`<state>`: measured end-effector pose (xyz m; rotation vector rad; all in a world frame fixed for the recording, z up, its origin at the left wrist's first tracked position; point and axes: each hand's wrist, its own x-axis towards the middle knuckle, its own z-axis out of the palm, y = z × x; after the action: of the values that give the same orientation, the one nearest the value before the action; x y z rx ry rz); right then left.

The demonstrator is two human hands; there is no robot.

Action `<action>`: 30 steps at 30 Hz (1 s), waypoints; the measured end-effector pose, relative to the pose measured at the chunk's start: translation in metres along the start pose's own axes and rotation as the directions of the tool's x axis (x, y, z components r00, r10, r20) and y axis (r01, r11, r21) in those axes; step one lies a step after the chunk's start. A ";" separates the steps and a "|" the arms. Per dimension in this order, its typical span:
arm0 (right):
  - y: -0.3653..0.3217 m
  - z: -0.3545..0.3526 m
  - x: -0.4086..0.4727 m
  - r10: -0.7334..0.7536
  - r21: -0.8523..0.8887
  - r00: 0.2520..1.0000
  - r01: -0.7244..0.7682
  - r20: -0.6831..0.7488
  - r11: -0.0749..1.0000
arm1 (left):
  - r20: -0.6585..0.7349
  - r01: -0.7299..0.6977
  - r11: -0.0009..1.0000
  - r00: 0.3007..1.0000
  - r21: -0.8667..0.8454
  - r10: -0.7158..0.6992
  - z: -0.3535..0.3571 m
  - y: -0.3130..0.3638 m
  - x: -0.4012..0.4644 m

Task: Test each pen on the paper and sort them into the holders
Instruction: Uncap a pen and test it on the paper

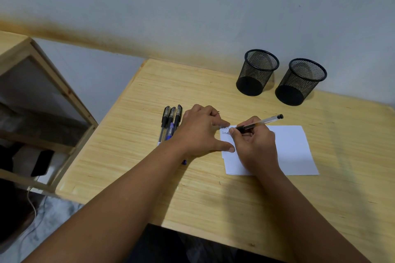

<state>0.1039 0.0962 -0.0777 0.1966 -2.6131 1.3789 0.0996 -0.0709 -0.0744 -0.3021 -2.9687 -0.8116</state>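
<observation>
**Ana:** Pen in the right hand (254,145), a clear-barrelled one with a black cap (259,122); fingers clamped round it, tip on the white paper sheet (292,149) at its ten o'clock corner, beside faint scribbles.

**Ben:** And the left hand (201,132)?

**Ana:** Fingers spread, pressing the sheet's left edge flat on the pale wooden counter (149,177); that grip holds nothing.

**Ben:** Which way next?

**Ana:** The pen's long axis runs from tip up toward two o'clock, pointing roughly at the two black mesh holders (257,72), well apart. The right hand is nearer them. The untested dark pens (170,124) lie at the left hand's nine o'clock.
</observation>
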 end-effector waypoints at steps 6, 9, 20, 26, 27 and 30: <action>-0.001 -0.003 -0.001 -0.039 -0.013 0.999 0.039 -0.010 0.999 | -0.006 -0.002 1.000 1.000 0.001 0.002 0.001 -0.001 0.001; -0.001 -0.004 -0.001 -0.037 0.006 0.999 0.037 0.010 0.999 | -0.006 -0.003 1.000 1.000 0.002 0.003 0.001 -0.001 0.001; 0.001 -0.022 0.006 0.232 0.363 0.973 -0.214 -0.007 0.907 | 0.035 0.015 0.993 0.999 0.115 -0.019 -0.005 0.006 0.001; -0.008 -0.032 0.002 0.245 0.383 0.969 -0.216 -0.027 0.898 | 0.044 0.034 0.978 0.998 0.206 -0.044 -0.008 0.009 0.004; -0.009 -0.034 0.000 0.245 0.389 0.969 -0.216 -0.025 0.895 | 0.042 0.026 0.977 0.998 0.212 -0.036 -0.009 0.010 0.004; -0.010 -0.041 -0.004 0.246 0.379 0.969 -0.217 -0.030 0.900 | 0.009 0.026 0.989 1.000 0.144 -0.028 -0.015 0.012 0.003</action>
<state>0.1138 0.1242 -0.0477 -0.1235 -2.3459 1.9197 0.0988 -0.0680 -0.0557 -0.2599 -3.0269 -0.5960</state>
